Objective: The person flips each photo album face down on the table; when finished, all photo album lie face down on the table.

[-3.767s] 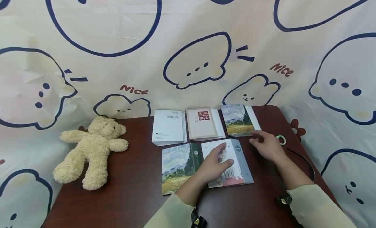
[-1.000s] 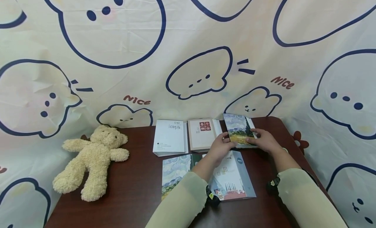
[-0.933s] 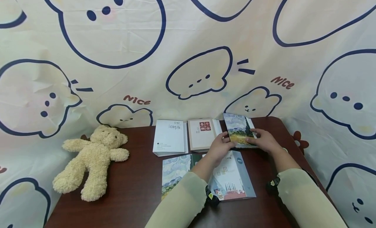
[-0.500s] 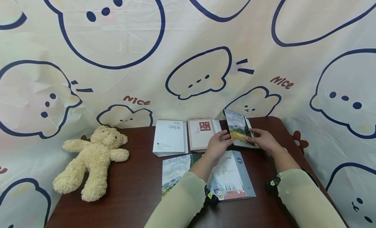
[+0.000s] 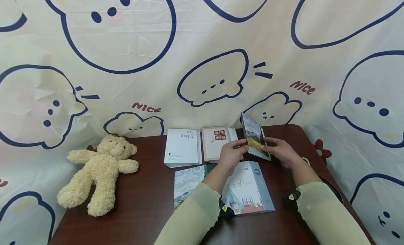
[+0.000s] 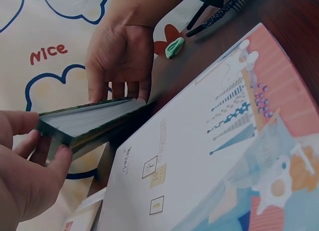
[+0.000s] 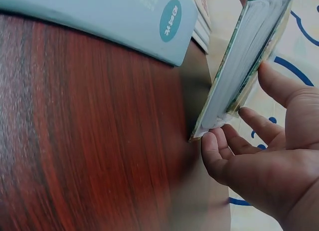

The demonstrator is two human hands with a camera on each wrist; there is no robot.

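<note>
Two pale green sleeves (image 5: 186, 217) reach in over the near edge of the tabletop (image 5: 142, 224), a black device at each wrist. Beyond that edge, a white book with a blue spine (image 5: 247, 192) lies flat; to its left, a landscape-covered book (image 5: 188, 181) lies partly hidden by the left forearm.

Further in, the left hand (image 5: 231, 153) and right hand (image 5: 282, 150) hold the painted book (image 5: 253, 132) close to the far edge, toward the far right corner. The left fingers pinch its near left corner; the right thumb presses the front cover while the other fingers curl about the right side. The covers enclose a thick block of white pages (image 7: 244, 56), seen edge-on from both wrists.

A few seconds ago this book lay flat, with the left hand above the white book; now its left side is tipped up, steeper than half a second ago. Its front shows blue sky, a dark tree and a golden field. I cannot tell whether its lower edge touches the tabletop.

A cream book with red characters (image 5: 216, 146) and a pale book (image 5: 181, 146) lie left of it along the far edge. A teddy bear (image 5: 102, 171) lies by the left edge. Behind everything hangs a cartoon-printed cloth (image 5: 208, 38).
</note>
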